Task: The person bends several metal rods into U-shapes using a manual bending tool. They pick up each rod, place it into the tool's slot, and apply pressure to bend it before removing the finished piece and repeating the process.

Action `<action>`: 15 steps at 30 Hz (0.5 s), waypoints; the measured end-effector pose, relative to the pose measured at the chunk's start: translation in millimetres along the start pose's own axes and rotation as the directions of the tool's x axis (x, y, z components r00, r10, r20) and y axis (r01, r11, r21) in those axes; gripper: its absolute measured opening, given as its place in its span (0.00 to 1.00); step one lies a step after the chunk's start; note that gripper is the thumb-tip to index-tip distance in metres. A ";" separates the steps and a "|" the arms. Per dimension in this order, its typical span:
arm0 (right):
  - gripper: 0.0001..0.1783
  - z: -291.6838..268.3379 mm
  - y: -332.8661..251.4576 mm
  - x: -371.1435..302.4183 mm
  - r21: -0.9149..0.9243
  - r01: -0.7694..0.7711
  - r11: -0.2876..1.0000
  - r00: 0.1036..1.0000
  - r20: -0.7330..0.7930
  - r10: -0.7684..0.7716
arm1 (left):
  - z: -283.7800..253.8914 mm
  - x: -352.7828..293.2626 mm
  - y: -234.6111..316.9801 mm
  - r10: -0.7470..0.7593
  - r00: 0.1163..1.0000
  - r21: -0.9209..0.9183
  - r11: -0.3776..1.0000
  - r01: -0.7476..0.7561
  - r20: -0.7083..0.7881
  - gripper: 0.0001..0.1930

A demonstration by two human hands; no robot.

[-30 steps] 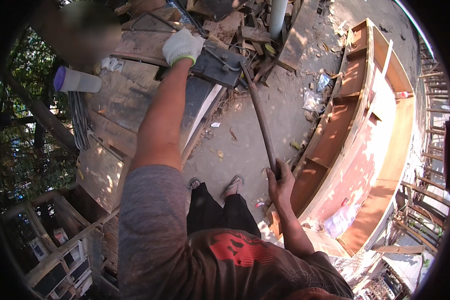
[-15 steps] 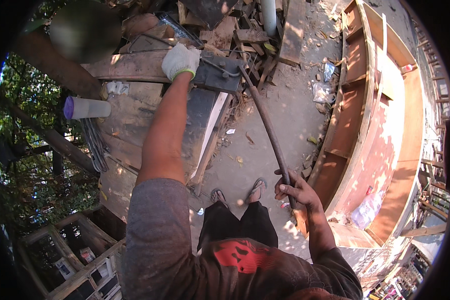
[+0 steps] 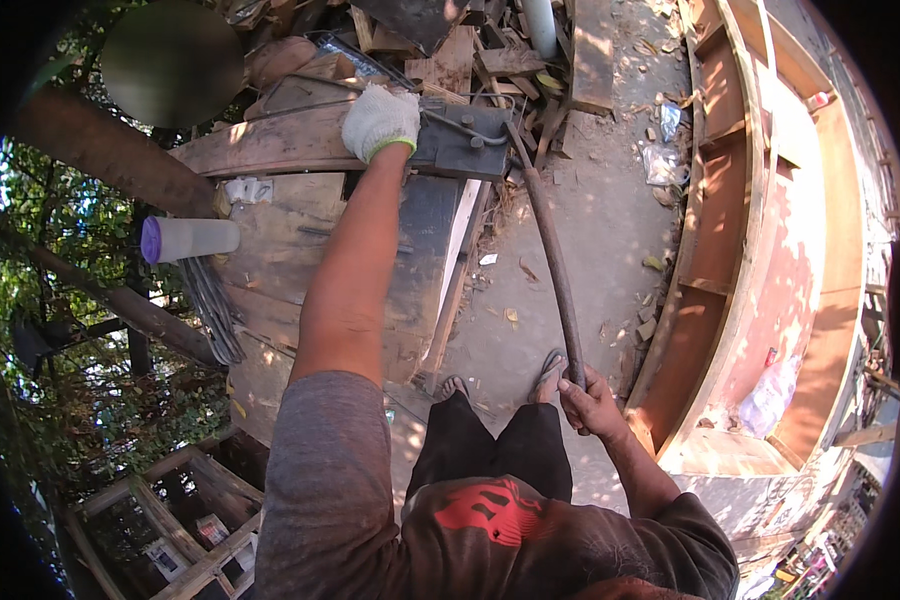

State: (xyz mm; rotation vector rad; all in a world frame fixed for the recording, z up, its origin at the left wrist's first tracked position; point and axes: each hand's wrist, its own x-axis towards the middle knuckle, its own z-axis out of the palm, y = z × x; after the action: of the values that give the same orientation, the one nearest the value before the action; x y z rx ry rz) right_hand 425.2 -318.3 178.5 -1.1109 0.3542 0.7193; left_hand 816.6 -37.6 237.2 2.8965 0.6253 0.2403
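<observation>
My left hand wears a white knitted glove and is closed over a thin metal rod on the bench's far edge. The rod runs right across a dark metal plate with pegs on it; the glove hides part of it. My right hand is bare and wrapped around the near end of a long metal bar. This bar slants up and away, its far tip beside the plate's right end. A bent length of thin rod shows left of the glove.
A wooden bench carries a translucent tumbler with a purple lid. Bundled thin rods hang at its left. Scrap wood lies beyond. A long wooden frame stands right, with a plastic bag in it.
The scene has shifted slightly right in view. My right hand has closed more firmly around the bar's near end. My gloved left hand stays over the rod at the plate.
</observation>
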 end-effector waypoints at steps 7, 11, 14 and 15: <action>0.12 117.2 32.2 10.1 0.192 0.085 0.978 0.988 -0.144 -0.057 | 6.3 3.1 -3.9 0.041 0.999 -0.015 0.999 -0.041 0.014 0.22; 0.10 177.7 41.4 23.8 0.299 0.102 0.949 0.974 -0.222 -0.035 | 1.3 1.9 -4.5 0.068 0.998 -0.016 0.998 -0.068 -0.001 0.21; 0.09 215.6 51.5 42.1 0.313 0.209 0.926 0.953 -0.277 -0.122 | -0.4 -0.4 -4.9 0.075 0.997 -0.051 0.996 -0.075 -0.004 0.20; 0.09 224.2 52.7 46.8 0.338 0.232 0.912 0.945 -0.300 -0.129 | -0.7 -0.6 -3.8 0.082 0.997 -0.060 0.995 -0.082 -0.008 0.20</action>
State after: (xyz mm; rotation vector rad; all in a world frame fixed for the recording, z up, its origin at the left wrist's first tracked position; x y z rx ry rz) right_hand 403.6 -86.3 208.8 -0.8667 0.5861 0.3125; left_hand 814.5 -34.3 237.0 2.8674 0.4914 0.2732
